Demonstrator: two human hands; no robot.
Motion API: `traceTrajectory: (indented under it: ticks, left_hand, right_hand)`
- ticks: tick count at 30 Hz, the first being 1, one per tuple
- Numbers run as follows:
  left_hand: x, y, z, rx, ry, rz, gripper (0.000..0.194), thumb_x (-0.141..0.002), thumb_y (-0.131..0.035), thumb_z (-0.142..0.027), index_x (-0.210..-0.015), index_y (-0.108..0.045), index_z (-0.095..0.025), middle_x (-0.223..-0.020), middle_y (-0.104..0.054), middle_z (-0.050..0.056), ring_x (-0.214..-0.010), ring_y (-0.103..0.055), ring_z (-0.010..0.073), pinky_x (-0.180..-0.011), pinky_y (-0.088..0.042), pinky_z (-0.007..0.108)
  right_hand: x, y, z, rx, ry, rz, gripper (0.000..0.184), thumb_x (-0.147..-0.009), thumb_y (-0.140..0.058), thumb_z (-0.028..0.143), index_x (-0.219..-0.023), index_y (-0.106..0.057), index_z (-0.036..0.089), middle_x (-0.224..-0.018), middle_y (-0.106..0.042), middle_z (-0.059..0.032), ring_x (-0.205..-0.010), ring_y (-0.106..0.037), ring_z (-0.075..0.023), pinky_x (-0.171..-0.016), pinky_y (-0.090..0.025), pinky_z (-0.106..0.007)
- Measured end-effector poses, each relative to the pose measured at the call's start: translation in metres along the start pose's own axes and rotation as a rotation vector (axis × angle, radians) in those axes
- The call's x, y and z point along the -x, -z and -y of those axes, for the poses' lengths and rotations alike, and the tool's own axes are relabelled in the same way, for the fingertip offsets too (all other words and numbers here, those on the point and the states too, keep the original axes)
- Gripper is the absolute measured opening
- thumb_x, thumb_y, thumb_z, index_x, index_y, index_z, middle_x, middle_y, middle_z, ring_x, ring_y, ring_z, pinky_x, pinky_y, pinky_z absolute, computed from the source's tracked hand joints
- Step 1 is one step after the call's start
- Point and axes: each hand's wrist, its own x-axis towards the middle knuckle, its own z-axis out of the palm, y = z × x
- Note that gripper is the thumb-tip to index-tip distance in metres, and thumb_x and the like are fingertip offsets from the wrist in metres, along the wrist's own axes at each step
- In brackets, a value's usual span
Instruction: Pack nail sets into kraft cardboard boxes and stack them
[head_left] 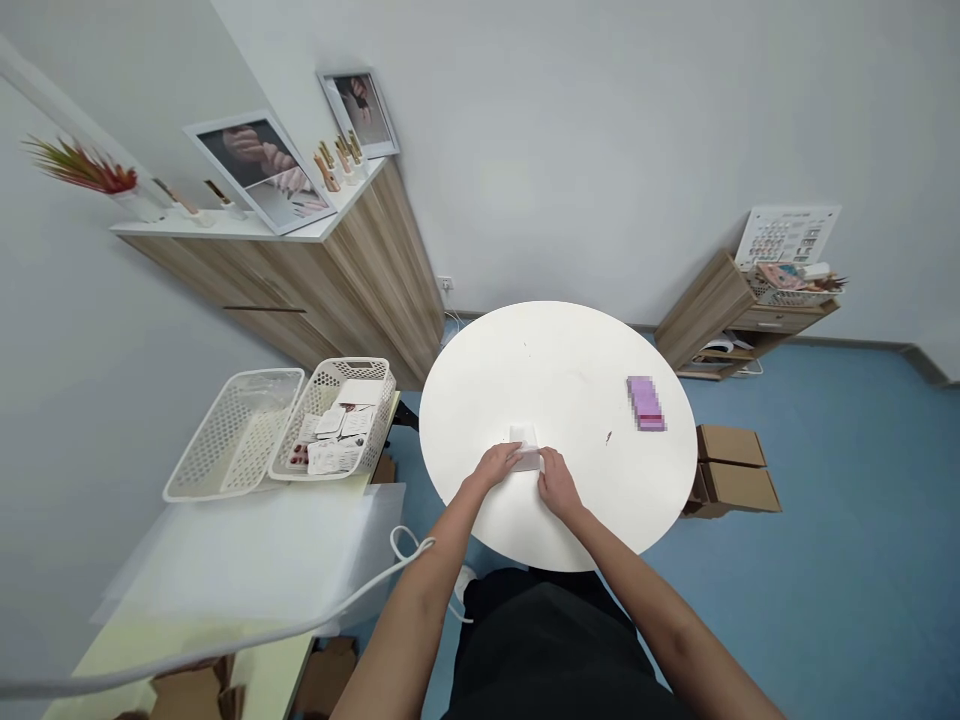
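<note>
A small white packet or card [525, 447] lies near the front edge of the round white table [559, 370]. My left hand [496, 466] grips its left end with curled fingers. My right hand [556, 484] pinches its right end. A little white piece stands just behind the packet. What the packet holds is too small to make out.
A pink blurred object [646, 403] lies on the table's right part. Two white baskets [285, 425] sit on a side table at left, one with several small packets. Clear plastic sheets [240, 550] lie below them. Cardboard boxes [735, 470] stand on the blue floor at right. Wooden cabinets line the wall.
</note>
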Motion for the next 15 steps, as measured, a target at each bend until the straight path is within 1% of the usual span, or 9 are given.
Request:
traceTrajectory:
  ticks: [2, 4, 6, 9, 11, 13, 15]
  left_hand:
    - [-0.005, -0.001, 0.001, -0.016, 0.01, -0.02, 0.033, -0.091, -0.052, -0.031, -0.121, -0.065, -0.026, -0.11, -0.07, 0.005, -0.104, -0.06, 0.0239, -0.093, -0.048, 0.036]
    - [-0.01, -0.002, 0.0, -0.065, 0.018, -0.048, 0.034, -0.092, -0.05, -0.029, -0.124, -0.063, -0.026, -0.114, -0.066, 0.005, -0.106, -0.057, 0.0231, -0.097, -0.047, 0.038]
    - [-0.012, -0.006, -0.001, -0.124, 0.039, -0.088, 0.035, -0.094, -0.047, -0.025, -0.126, -0.061, -0.026, -0.118, -0.061, 0.006, -0.107, -0.055, 0.0224, -0.098, -0.046, 0.039]
    - [-0.013, -0.016, -0.002, -0.145, 0.096, -0.165, 0.039, -0.094, -0.043, -0.019, -0.129, -0.057, -0.024, -0.122, -0.054, 0.008, -0.109, -0.054, 0.021, -0.098, -0.047, 0.038]
    - [-0.011, -0.026, -0.002, -0.127, 0.132, -0.216, 0.045, -0.092, -0.04, -0.014, -0.135, -0.051, -0.022, -0.128, -0.051, 0.009, -0.112, -0.055, 0.0199, -0.099, -0.047, 0.036]
    - [-0.004, -0.036, -0.002, -0.116, 0.15, -0.247, 0.048, -0.092, -0.036, -0.012, -0.138, -0.046, -0.02, -0.135, -0.049, 0.011, -0.119, -0.055, 0.0192, -0.103, -0.046, 0.036]
    - [0.009, -0.045, -0.002, -0.137, 0.144, -0.251, 0.049, -0.093, -0.033, -0.012, -0.14, -0.045, -0.021, -0.145, -0.044, 0.011, -0.129, -0.049, 0.0205, -0.108, -0.043, 0.04]
  right_hand:
    - [0.001, -0.006, 0.001, 0.072, 0.061, 0.007, 0.069, -0.079, -0.035, 0.003, -0.146, -0.031, 0.016, -0.141, -0.045, -0.0171, -0.13, -0.042, -0.0276, -0.103, -0.043, -0.052]
    - [0.002, -0.014, -0.001, 0.156, 0.106, 0.035, 0.076, -0.078, -0.035, 0.001, -0.151, -0.024, 0.015, -0.149, -0.039, -0.018, -0.135, -0.038, -0.0282, -0.105, -0.04, -0.053]
    - [0.001, -0.021, -0.004, 0.247, 0.126, 0.091, 0.079, -0.076, -0.035, -0.001, -0.153, -0.021, 0.012, -0.154, -0.034, -0.0187, -0.139, -0.034, -0.0292, -0.108, -0.037, -0.053]
    - [-0.001, -0.029, -0.007, 0.373, 0.089, 0.206, 0.083, -0.074, -0.038, -0.001, -0.155, -0.021, 0.012, -0.158, -0.028, -0.0156, -0.143, -0.029, -0.0315, -0.112, -0.031, -0.053]
    - [-0.004, -0.03, -0.007, 0.434, 0.041, 0.274, 0.086, -0.073, -0.041, 0.001, -0.155, -0.021, 0.015, -0.16, -0.026, -0.0119, -0.144, -0.028, -0.0323, -0.114, -0.026, -0.053]
    - [-0.008, -0.028, -0.006, 0.473, 0.008, 0.325, 0.086, -0.073, -0.042, 0.002, -0.155, -0.023, 0.017, -0.16, -0.027, -0.0099, -0.143, -0.029, -0.032, -0.115, -0.022, -0.054]
    - [-0.011, -0.023, -0.005, 0.502, 0.002, 0.359, 0.082, -0.074, -0.042, 0.003, -0.154, -0.028, 0.017, -0.159, -0.03, -0.009, -0.141, -0.033, -0.0305, -0.116, -0.018, -0.054]
